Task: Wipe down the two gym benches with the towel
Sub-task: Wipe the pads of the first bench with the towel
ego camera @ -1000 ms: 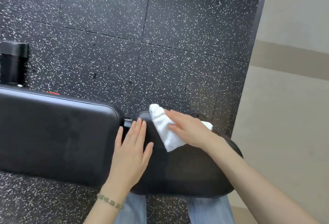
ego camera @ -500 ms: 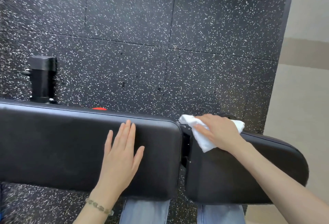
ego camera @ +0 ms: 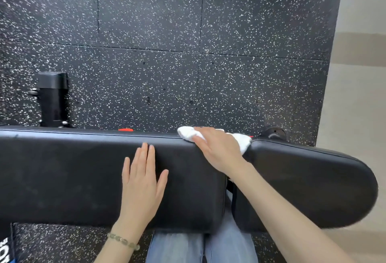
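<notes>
Now your right hand (ego camera: pixel 219 152) presses the towel (ego camera: pixel 186 133) under flat fingers (ego camera: pixel 205 135) on the back pad (ego camera: pixel 62 175) far edge, by the gap; pad's long axis runs left, past your left hand (ego camera: pixel 142 181), flat and empty.

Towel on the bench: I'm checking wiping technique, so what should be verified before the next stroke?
1. Towel under the right hand, pressed on the far edge of the long pad: ok.
2. Left hand flat on that pad as a brace: ok.
3. Middle of the long pad free for wiping: not ok, the left hand rests there.
4. Short pad bare: ok.
5. Towel's underside clean: cannot tell, hidden.
</notes>
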`<state>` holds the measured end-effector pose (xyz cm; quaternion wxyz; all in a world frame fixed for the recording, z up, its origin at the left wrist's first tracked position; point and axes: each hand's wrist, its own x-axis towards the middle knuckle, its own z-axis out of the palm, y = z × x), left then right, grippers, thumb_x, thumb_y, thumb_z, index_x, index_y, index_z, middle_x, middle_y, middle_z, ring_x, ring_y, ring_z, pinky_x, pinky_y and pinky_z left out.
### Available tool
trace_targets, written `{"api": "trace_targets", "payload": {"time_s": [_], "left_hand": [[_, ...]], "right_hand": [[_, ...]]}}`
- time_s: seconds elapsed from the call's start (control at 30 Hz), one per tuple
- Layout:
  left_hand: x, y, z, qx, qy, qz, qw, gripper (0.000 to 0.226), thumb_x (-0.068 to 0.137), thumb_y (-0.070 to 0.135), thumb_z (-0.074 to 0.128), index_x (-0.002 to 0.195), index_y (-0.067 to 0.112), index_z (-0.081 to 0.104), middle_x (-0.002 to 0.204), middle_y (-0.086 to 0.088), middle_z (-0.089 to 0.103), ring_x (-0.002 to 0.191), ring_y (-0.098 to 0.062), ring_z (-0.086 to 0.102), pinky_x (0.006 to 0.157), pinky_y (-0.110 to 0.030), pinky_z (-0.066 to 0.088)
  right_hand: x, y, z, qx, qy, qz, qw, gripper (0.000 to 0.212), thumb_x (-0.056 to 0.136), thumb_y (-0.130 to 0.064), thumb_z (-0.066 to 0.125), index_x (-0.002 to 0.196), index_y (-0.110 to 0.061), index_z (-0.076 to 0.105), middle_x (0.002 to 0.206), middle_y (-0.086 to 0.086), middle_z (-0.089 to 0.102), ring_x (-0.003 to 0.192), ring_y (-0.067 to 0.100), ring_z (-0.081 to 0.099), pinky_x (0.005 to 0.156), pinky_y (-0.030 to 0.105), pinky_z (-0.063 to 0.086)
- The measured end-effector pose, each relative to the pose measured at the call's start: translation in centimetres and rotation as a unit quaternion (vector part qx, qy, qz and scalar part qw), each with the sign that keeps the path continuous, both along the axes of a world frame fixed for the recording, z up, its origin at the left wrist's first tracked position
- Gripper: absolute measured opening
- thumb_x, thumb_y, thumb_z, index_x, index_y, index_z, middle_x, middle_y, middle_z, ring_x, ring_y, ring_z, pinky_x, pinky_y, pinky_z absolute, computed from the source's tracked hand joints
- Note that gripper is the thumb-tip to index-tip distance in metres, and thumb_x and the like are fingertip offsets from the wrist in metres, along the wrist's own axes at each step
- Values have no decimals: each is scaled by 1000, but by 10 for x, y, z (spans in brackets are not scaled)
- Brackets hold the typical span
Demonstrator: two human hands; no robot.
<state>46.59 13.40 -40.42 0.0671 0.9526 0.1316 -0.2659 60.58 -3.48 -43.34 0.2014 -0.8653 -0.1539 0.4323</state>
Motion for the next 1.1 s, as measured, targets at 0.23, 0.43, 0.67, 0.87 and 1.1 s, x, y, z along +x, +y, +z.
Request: {"api": "trace_targets", "payload": {"time_s": [0.23, 0.43, 0.67, 0.87, 1.1], "left_hand": [[0, 5, 3, 24, 10, 9, 1000, 67, 93, 44, 28, 141, -1, 36, 148, -17, 35, 137, -28, 33, 113, -51, 19], [2, 1, 2, 33, 38, 25, 998, 70, 92, 46, 25, 145, 1, 30, 152, -14, 29, 140, -27, 29, 113, -48, 12], [2, 5, 2, 35, 43, 21, 998, 68, 91, 45, 28, 146, 4, 29, 153, -11, 27, 140, -23, 26, 113, -46, 10], [3, 3, 1, 26, 41, 25, 999, 69, 91, 45, 29, 145, 2, 29, 152, -14, 29, 139, -25, 27, 111, -47, 13], [2, 15, 3, -8, 8, 11, 1000, 63, 93, 42, 29, 142, 3, 38, 149, -10, 36, 138, -23, 29, 114, -46, 15]], "right_hand": [[25, -32, 30, 114, 121, 18, 986, 36, 103, -41, 21, 116, -70, 38, 107, -58, 37, 106, -12, 43, 96, 44, 29], [16, -27, 32, 215, 218, -71, 949, 37, 100, -51, 23, 133, -52, 40, 110, -5, 59, 92, -3, 54, 85, 16, 39], [4, 23, -9, -2, 7, 180, 984, 55, 96, -59, 24, 147, -42, 11, 146, 1, 35, 130, 28, 35, 101, 50, 29], [12, 6, -11, 11, 47, 83, 995, 61, 88, -66, 38, 137, -29, 38, 134, 4, 46, 123, 25, 41, 97, 40, 36], [-4, 9, -11, -79, 8, 84, 993, 60, 88, -70, 25, 138, -37, 33, 133, -4, 48, 123, 23, 41, 95, 44, 35]]}}
